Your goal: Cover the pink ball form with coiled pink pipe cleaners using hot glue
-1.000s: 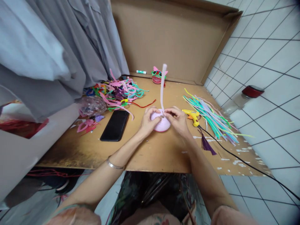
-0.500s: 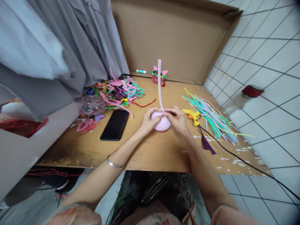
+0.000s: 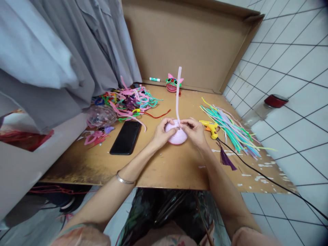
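A round, lilac coiled piece (image 3: 176,137) is held between both hands above the front half of the table. My left hand (image 3: 164,132) grips its left side, with the thumb across the top. Fingers pinched, my right hand (image 3: 192,130) holds the base of a pale lilac fuzzy stem (image 3: 178,92) at the piece's top right. The stem stands nearly upright, its free end leaning slightly right. Both thumb tips are close together near the centre of the coil.
A black phone (image 3: 125,137) and a heap of coloured stems (image 3: 135,97) lie left. On the right are a yellow glue gun (image 3: 211,128) with black cord, a purple tassel (image 3: 226,158) and loose stems (image 3: 230,126). A pink-eared figure (image 3: 172,84) sits behind.
The upright stem's free end has swung to the right. Both hands keep their hold on the coiled piece, which has tilted slightly.
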{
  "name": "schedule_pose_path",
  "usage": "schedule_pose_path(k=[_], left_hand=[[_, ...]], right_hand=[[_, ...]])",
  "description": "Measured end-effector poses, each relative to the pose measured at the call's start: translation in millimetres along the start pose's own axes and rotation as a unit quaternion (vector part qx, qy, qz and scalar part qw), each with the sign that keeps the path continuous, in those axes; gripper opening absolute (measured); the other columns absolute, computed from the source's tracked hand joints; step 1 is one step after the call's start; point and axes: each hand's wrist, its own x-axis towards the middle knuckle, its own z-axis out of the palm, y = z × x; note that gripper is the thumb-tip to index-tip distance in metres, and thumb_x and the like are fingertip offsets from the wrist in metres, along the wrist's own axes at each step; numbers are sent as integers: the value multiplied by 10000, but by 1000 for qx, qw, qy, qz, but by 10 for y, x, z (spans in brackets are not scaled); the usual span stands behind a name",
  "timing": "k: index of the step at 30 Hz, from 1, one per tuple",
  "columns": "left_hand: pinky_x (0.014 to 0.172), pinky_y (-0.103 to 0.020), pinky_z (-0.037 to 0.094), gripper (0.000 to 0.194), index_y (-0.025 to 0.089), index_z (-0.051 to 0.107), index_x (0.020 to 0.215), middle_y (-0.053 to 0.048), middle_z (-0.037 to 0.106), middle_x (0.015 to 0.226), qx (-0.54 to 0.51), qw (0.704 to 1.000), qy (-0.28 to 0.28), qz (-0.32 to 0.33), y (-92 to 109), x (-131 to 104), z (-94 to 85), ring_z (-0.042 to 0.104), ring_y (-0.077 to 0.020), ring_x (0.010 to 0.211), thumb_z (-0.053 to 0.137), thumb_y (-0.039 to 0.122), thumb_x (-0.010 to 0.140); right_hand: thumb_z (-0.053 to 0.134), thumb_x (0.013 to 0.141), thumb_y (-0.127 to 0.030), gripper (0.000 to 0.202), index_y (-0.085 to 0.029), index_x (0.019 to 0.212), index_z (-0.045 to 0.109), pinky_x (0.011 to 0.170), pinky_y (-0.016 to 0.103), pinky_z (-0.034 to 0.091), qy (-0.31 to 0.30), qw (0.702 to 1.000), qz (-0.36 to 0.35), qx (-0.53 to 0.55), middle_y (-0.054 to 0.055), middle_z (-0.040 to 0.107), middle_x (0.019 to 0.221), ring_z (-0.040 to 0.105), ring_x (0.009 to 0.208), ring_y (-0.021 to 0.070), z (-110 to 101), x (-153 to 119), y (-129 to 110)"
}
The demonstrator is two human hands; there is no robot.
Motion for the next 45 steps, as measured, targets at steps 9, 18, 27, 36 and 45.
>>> schedule_pose_path(k=[9, 18, 27, 36, 45], left_hand=[[1073, -448, 411, 196, 196, 625, 901, -115, 594, 1241, 114, 989, 1, 93, 3, -27, -47, 539, -268, 1252, 663, 365, 810], [1050, -431, 436, 178, 197, 628, 914, -111, 615, 1186, 161, 979, -13, 124, 72, -59, -68, 570, -249, 1196, 578, 364, 884], [1078, -452, 407, 195, 207, 614, 982, -109, 594, 1248, 183, 975, -45, 118, 128, -70, -117, 550, -259, 1226, 611, 307, 815], [1008, -417, 444, 254, 209, 563, 963, -95, 611, 1164, 241, 956, 18, 166, 31, -119, 20, 565, -250, 1145, 664, 370, 794], [998, -422, 453, 191, 216, 528, 897, -92, 602, 1166, 226, 962, 61, 141, 46, -141, 96, 579, -244, 1108, 649, 275, 763]], right_hand=[[682, 743, -281, 111, -190, 783, 732, 567, 257, 390, 7, 1000, 21, -9, 0, 606, 694, 494, 606, 117, -21, 10, -6], [682, 727, -325, 157, -190, 792, 729, 575, 256, 388, 5, 999, 47, 5, -5, 587, 687, 483, 616, 116, -16, 0, -16], [680, 733, -300, 132, -193, 798, 724, 583, 259, 404, 13, 999, 46, 2, 2, 613, 708, 513, 634, 124, -6, -4, -25], [680, 719, -313, 145, -187, 785, 704, 583, 266, 401, 36, 998, 39, 24, 2, 608, 705, 510, 611, 119, 58, -18, -18], [674, 719, -342, 154, -196, 769, 675, 583, 262, 403, 41, 997, 50, 33, -8, 598, 701, 489, 609, 113, 113, -33, -62]])
